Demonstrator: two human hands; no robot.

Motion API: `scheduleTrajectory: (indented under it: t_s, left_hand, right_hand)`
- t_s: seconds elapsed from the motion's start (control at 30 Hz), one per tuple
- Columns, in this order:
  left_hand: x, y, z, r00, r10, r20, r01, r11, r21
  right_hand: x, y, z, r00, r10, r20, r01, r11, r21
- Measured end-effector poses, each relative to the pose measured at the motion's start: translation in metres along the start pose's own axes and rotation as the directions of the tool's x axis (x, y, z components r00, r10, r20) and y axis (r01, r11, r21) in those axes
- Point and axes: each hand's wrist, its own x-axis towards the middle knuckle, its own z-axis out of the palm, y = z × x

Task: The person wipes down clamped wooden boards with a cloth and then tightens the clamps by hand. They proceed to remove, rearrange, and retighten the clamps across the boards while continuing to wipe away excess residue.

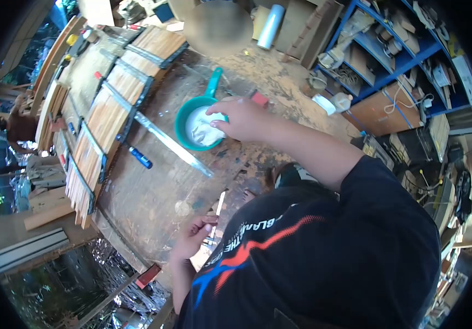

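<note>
A green pan with a handle stands on the wooden worktable, holding crumpled-looking white material. My right hand reaches over the pan's right side, thumb and forefinger bent around part of that material. Close to my body at the table's near edge is my left hand, its fingers curled in. A narrow pale strip shows beside those fingers; whether they hold it is unclear. Left of the pan lie a long metal bar and a blue-handled tool.
A panel of wooden strips crossed by metal clamps fills the table's left side. A red block lies right of the pan. Blue shelves hold supplies at upper right. A blurred round shape is at the far edge.
</note>
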Motion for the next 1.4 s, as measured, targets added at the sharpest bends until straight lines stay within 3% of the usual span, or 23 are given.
scheduleTrajectory:
  t_s: [0.1,0.2,0.37,0.43,0.5,0.57,0.6,0.67,0.77,0.83,0.93,1.03,1.07,1.17,1.27,1.3,1.4]
  left_hand:
    - [0.028,0.050,0.003,0.992,0.125,-0.013,-0.124,0.991,0.057]
    - [0.062,0.098,0.037,0.962,0.209,-0.176,-0.207,0.978,0.026]
    - [0.178,0.133,0.111,0.894,0.306,-0.327,-0.291,0.952,0.095]
    - [0.250,0.171,0.148,0.872,0.355,-0.336,-0.309,0.933,0.185]
    - [0.304,0.217,0.193,0.860,0.207,-0.466,0.020,0.899,0.437]
    - [0.339,0.244,0.219,0.841,0.372,-0.393,-0.199,0.888,0.415]
    - [0.347,0.257,0.228,0.859,0.360,-0.365,-0.174,0.874,0.454]
    - [0.361,0.291,0.236,0.800,0.444,-0.404,-0.209,0.837,0.505]
    - [0.381,0.310,0.237,0.728,0.453,-0.515,-0.166,0.845,0.508]
    - [0.397,0.308,0.230,0.692,0.476,-0.543,-0.154,0.832,0.533]
    - [0.415,0.321,0.228,0.720,0.390,-0.574,-0.125,0.886,0.446]
    - [0.436,0.331,0.211,0.685,0.375,-0.625,-0.080,0.891,0.447]
    - [0.453,0.315,0.197,0.657,0.432,-0.618,-0.174,0.884,0.434]
    - [0.473,0.353,0.160,0.686,0.342,-0.643,-0.076,0.912,0.404]
    - [0.504,0.390,0.102,0.669,0.390,-0.633,-0.116,0.896,0.429]
    - [0.507,0.422,0.087,0.632,0.443,-0.636,-0.046,0.841,0.539]
    - [0.533,0.462,0.024,0.584,0.485,-0.651,-0.110,0.842,0.528]
  right_hand:
    - [-0.023,0.019,-0.067,0.976,0.095,0.194,-0.097,0.995,-0.003]
    - [-0.050,0.065,-0.133,0.938,0.248,0.243,-0.293,0.940,0.173]
    - [-0.052,0.191,-0.266,0.927,0.355,0.118,-0.372,0.837,0.401]
    - [-0.044,0.261,-0.306,0.881,0.471,0.049,-0.461,0.830,0.314]
    - [-0.037,0.295,-0.351,0.868,0.496,0.020,-0.486,0.842,0.234]
    - [-0.027,0.302,-0.399,0.883,0.460,0.091,-0.453,0.787,0.419]
    - [-0.020,0.313,-0.417,0.898,0.430,0.091,-0.424,0.794,0.435]
    - [-0.003,0.333,-0.445,0.920,0.376,0.107,-0.380,0.797,0.469]
    - [0.035,0.376,-0.449,0.858,0.502,0.107,-0.484,0.723,0.492]
    - [0.070,0.382,-0.432,0.872,0.472,0.128,-0.453,0.681,0.575]
    - [0.124,0.377,-0.401,0.867,0.342,0.363,-0.486,0.742,0.462]
    - [0.190,0.364,-0.387,0.824,0.150,0.546,-0.387,0.853,0.349]
    - [0.213,0.369,-0.383,0.825,0.138,0.549,-0.393,0.838,0.379]
    - [0.288,0.401,-0.380,0.832,0.164,0.531,-0.428,0.798,0.424]
    - [0.370,0.419,-0.383,0.867,0.240,0.436,-0.434,0.795,0.424]
    - [0.394,0.424,-0.382,0.866,0.252,0.431,-0.439,0.795,0.419]
    - [0.465,0.454,-0.372,0.867,0.270,0.418,-0.458,0.761,0.459]
